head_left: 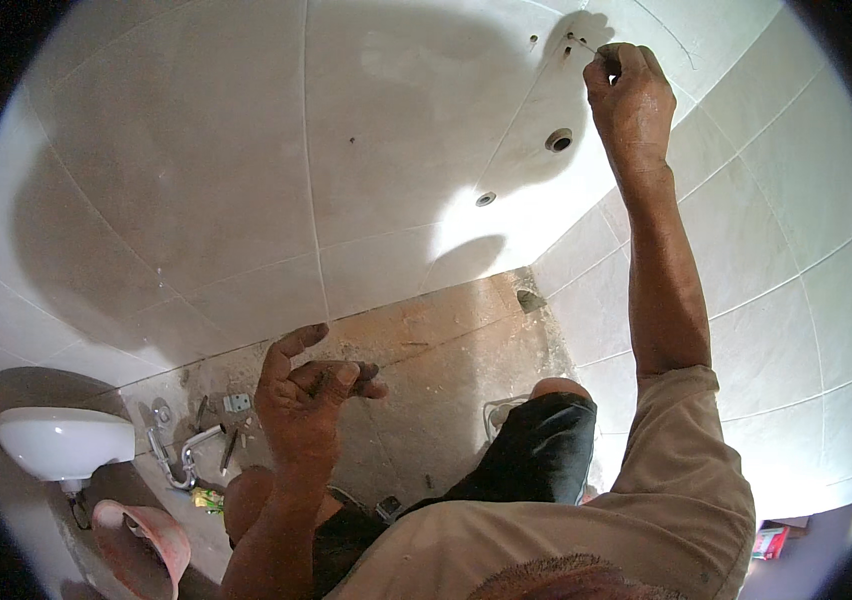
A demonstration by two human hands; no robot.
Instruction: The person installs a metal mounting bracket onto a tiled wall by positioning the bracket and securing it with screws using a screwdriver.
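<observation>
My right hand (pixel 634 100) is raised to the tiled wall at the upper right, its fingertips pinched on a thin, wire-like piece (pixel 586 45). The piece's far end reaches a small hole (pixel 569 36) in the tile; how deep it goes in I cannot see. Below that hand, two round pipe openings (pixel 559 140) sit in the wall. My left hand (pixel 308 395) hangs in the air over the floor, its index finger bent away from the thumb and the others curled. No object shows in it.
On the floor at left lie a chrome drain pipe (pixel 189 462), a dark-handled tool (pixel 230 452) and a small metal plate (pixel 237 402). Beyond them are a white washbasin (pixel 66 443) and a pinkish bucket (pixel 174 545). My bent knee (pixel 558 388) is near the wall's corner.
</observation>
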